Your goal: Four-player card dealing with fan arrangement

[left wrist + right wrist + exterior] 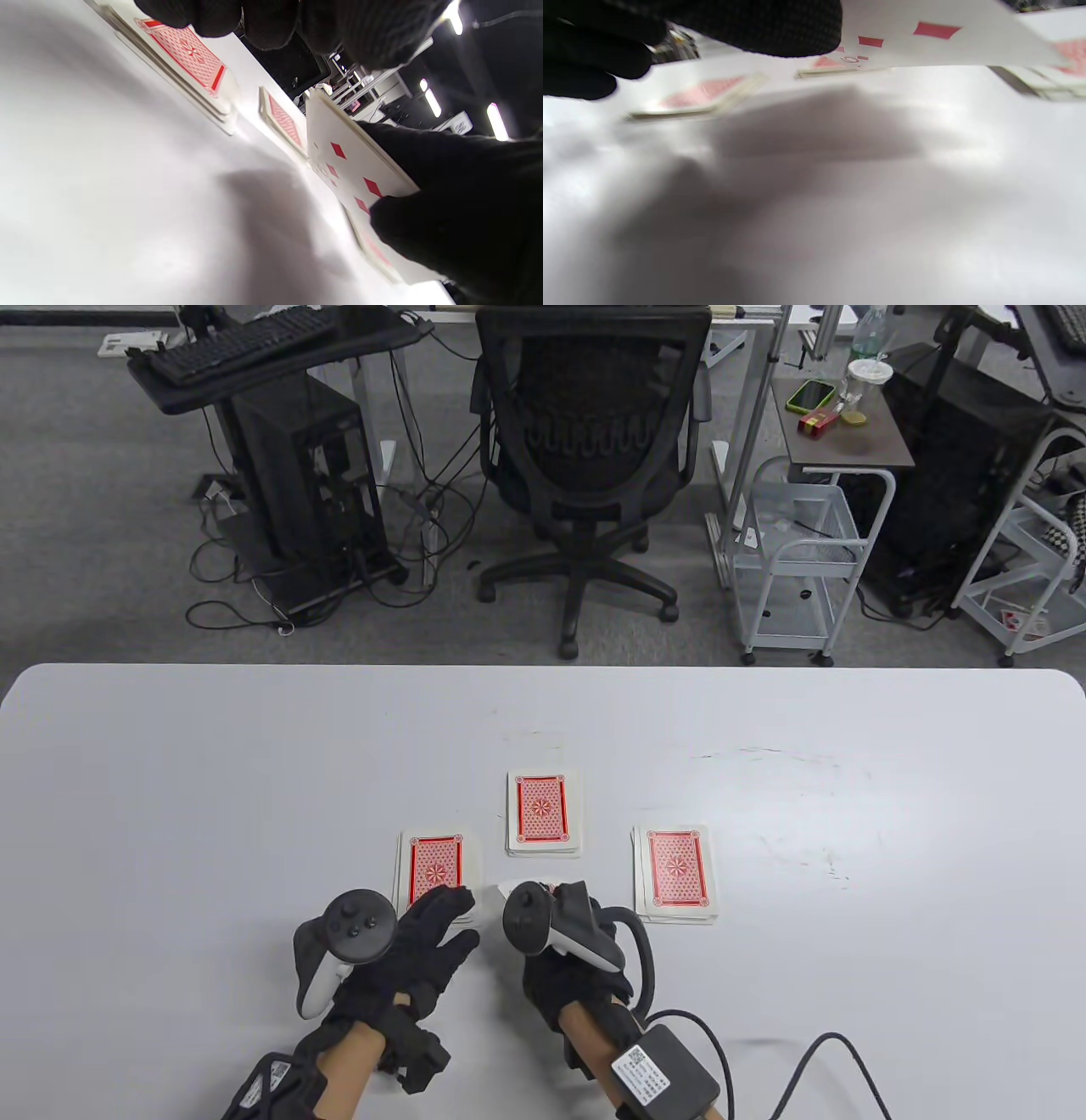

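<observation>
- The white bench point(254, 780) is carrying three face-down piles of red-backed cards and both gloved hands near its front edge.
- An office chair point(590, 449) is standing on the carpet beyond the bench, between a computer stand on one side and a white wire cart point(797, 560) on the other.
- The left hand point(416, 950) is lying low over the bench with its fingers point(450, 912) reaching forward, fairly straight and holding nothing; their tips are overlapping the near edge of the left pile point(436, 869).
- The right hand point(568, 959) is sitting just beside the left hand, its fingers point(424, 228) curling round a held packet of cards point(356, 173), thumb underneath; the packet is tilting above the bench, its bottom face showing red diamonds.
- The right pile point(674, 874) is lying apart from the right hand, on its outer side.
- The middle pile point(544, 813) is lying farther back, between the other two piles and touching neither.
</observation>
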A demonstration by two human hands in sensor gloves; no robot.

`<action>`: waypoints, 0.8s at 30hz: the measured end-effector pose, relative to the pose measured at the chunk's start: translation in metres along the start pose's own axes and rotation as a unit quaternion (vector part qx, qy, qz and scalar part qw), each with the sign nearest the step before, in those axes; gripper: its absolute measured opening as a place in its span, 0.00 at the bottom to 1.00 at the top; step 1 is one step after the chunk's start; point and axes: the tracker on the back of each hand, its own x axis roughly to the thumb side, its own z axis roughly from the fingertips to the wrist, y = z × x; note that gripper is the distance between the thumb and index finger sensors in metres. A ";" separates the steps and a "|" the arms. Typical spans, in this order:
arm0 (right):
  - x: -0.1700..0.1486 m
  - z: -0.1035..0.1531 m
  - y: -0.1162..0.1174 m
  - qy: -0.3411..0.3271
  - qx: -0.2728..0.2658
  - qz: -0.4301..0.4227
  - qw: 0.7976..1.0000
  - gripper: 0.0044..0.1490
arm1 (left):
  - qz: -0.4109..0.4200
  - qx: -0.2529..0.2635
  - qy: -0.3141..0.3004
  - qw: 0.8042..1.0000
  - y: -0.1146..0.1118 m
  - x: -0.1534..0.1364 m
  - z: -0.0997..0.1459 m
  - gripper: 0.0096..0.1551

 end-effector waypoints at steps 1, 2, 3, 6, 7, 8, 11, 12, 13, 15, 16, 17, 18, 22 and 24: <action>0.002 0.002 -0.004 -0.004 -0.017 0.003 1.000 0.45 | 0.018 0.002 -0.001 1.000 0.001 0.000 0.000 0.37; 0.005 0.005 -0.009 -0.023 -0.046 0.005 0.999 0.45 | 0.054 0.001 -0.005 0.999 0.002 -0.001 0.001 0.37; 0.007 0.006 -0.012 -0.036 -0.065 0.004 0.997 0.45 | 0.081 0.000 -0.006 0.997 0.002 -0.002 0.001 0.38; 0.020 0.016 -0.024 -0.080 -0.139 -0.002 0.987 0.45 | 0.219 -0.016 -0.009 0.975 -0.001 -0.005 0.003 0.43; 0.024 0.019 -0.026 -0.095 -0.160 -0.007 0.982 0.45 | 0.266 -0.023 -0.011 0.964 -0.003 -0.006 0.003 0.45; 0.029 0.022 -0.027 -0.106 -0.173 -0.007 0.979 0.45 | 0.307 -0.034 -0.012 0.951 -0.005 -0.007 0.003 0.47; 0.047 0.030 -0.025 -0.139 -0.196 0.007 0.971 0.45 | 0.415 -0.075 -0.025 0.907 -0.014 -0.011 0.002 0.53; 0.051 0.031 -0.024 -0.145 -0.196 0.013 0.970 0.45 | 0.435 -0.087 -0.028 0.896 -0.016 -0.011 0.001 0.55; 0.056 0.032 -0.022 -0.154 -0.193 0.018 0.969 0.45 | 0.464 -0.102 -0.033 0.880 -0.019 -0.012 0.001 0.57; 0.064 0.032 -0.019 -0.171 -0.183 0.022 0.968 0.45 | 0.498 -0.119 -0.040 0.858 -0.024 -0.013 -0.001 0.58; 0.066 0.032 -0.017 -0.179 -0.181 0.017 0.967 0.45 | 0.506 -0.122 -0.041 0.853 -0.025 -0.013 -0.001 0.58; 0.069 0.032 -0.015 -0.186 -0.179 0.011 0.966 0.45 | 0.516 -0.126 -0.040 0.847 -0.027 -0.014 -0.001 0.58; 0.071 0.032 -0.013 -0.194 -0.169 0.000 0.966 0.45 | 0.521 -0.128 -0.035 0.843 -0.029 -0.015 -0.001 0.55; 0.062 0.027 -0.011 -0.219 -0.110 -0.063 0.967 0.49 | 0.523 -0.112 -0.012 0.845 -0.029 -0.022 0.000 0.48; 0.056 0.023 -0.010 -0.238 -0.054 -0.105 0.964 0.53 | 0.515 -0.101 0.004 0.851 -0.029 -0.024 0.000 0.45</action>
